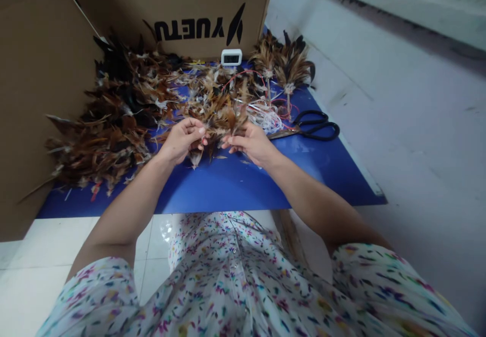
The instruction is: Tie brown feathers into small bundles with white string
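My left hand is closed in a pinch at the near edge of a loose feather pile. What sits between its thumb and fingertip is too small to make out. Just to its right, my right hand pinches brown feathers between thumb and fingers. A narrow gap separates the two hands. Close beyond the right hand lies a tangle of clear plastic strips. Black-handled scissors rest to the right, their blades pointing toward that hand.
A larger heap of brown and black feathers covers the left of the blue table. Two tied feather bunches on sticks lie at back right. A small white digital clock stands before a cardboard box. A wall borders the right.
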A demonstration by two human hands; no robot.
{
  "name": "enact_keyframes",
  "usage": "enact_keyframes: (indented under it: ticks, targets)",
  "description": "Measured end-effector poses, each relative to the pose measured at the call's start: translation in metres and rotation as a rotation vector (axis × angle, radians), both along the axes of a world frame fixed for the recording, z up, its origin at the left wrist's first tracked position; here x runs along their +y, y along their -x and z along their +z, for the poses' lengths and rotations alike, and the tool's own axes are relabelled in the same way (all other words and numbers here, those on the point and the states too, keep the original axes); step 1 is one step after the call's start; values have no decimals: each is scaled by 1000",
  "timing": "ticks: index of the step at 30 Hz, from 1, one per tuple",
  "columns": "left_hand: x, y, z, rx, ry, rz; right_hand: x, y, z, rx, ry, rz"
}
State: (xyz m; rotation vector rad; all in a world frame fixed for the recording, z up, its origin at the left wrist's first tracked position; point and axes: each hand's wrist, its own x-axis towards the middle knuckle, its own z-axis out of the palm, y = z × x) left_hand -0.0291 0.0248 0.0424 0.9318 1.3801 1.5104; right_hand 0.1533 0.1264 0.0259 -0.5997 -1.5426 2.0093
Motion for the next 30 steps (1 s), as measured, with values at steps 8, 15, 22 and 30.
enact_keyframes:
  ticks: [8, 15, 22, 30]
  targets:
    - [0, -6, -4, 7, 41, -34, -3, -1, 8, -60, 95, -27]
    - [1, -8, -8, 10, 29, -35, -3, 2, 0, -106, 25, -6]
    - [3, -2, -3, -109, 2, 101, 5, -3, 3, -115, -29, -84]
    - [0, -3, 4, -178, 6, 126, 17, -3, -3, -106, -294, -280]
